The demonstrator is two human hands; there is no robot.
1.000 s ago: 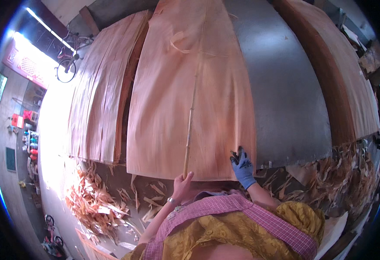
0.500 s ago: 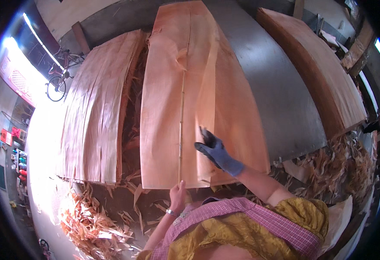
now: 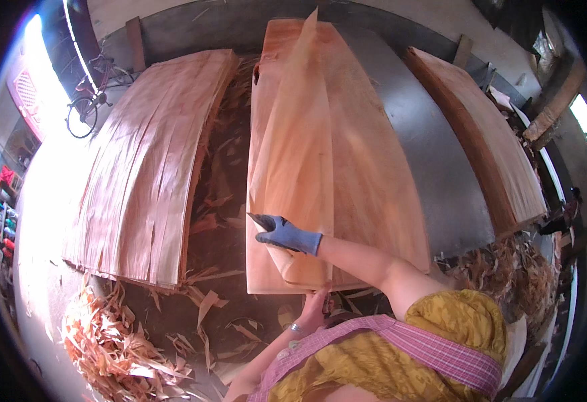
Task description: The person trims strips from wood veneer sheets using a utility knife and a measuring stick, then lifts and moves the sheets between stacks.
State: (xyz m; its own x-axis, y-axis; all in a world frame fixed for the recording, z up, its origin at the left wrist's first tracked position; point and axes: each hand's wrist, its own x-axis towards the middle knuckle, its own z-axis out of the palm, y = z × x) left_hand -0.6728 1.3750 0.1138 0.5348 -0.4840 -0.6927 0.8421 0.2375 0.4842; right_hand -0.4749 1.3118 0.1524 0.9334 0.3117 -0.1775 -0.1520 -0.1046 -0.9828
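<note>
My right hand (image 3: 285, 235), in a blue glove with dark fingertips, grips the left edge of a thin wood veneer sheet (image 3: 300, 167). That sheet is folded and buckled lengthwise, and its far end rises to a point. Beneath it lies a wide stack of reddish veneer (image 3: 374, 181). My bare left hand (image 3: 315, 309), with a bracelet at the wrist, is closed at the stack's near edge, just below the fold. What its fingers hold is hidden. The thin bamboo stick seen earlier is out of sight.
To the left stands another veneer stack (image 3: 146, 167), with a heap of curled wood scraps (image 3: 116, 342) in front. A grey metal sheet (image 3: 427, 147) and a thick veneer stack (image 3: 487, 141) lie to the right. More scraps (image 3: 507, 275) cover the right floor. A bicycle (image 3: 86, 110) stands far left.
My right hand has moved left, drawing the veneer flap over the middle of the stack. My left hand, which held the bamboo stick, has shifted right; the stick no longer shows. The view has shifted slightly.
</note>
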